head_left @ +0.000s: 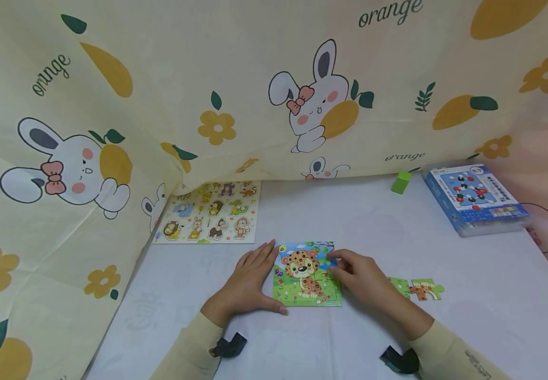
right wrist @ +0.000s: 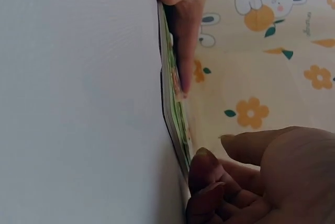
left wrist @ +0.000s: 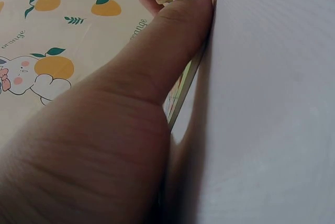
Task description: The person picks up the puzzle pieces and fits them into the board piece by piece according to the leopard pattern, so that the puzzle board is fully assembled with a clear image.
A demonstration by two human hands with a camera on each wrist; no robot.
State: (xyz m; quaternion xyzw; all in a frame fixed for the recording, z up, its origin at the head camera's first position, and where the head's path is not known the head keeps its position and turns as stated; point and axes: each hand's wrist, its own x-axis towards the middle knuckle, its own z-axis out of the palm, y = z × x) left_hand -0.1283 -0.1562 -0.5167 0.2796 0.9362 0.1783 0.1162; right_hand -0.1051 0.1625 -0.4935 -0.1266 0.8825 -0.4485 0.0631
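Note:
A jigsaw puzzle (head_left: 308, 285) with a spotted leopard cub lies flat on the white tabletop, and seams show in its right part. My left hand (head_left: 250, 277) rests along its left edge, fingers straight and thumb stretched to the near left corner. At the right edge is my right hand (head_left: 361, 274), bent fingertips right at the upper right pieces, thumb and index finger apart. In the right wrist view, no piece shows between the fingers (right wrist: 204, 164) of that hand. Two loose puzzle pieces (head_left: 426, 289) lie right of the puzzle, partly behind the right forearm.
A board of animal pictures (head_left: 207, 221) lies at the back left. At the back right are a green block (head_left: 401, 182) and a blue box (head_left: 478, 200) with a molecule picture. Patterned cloth (head_left: 236, 79) with rabbits and oranges hangs behind the table.

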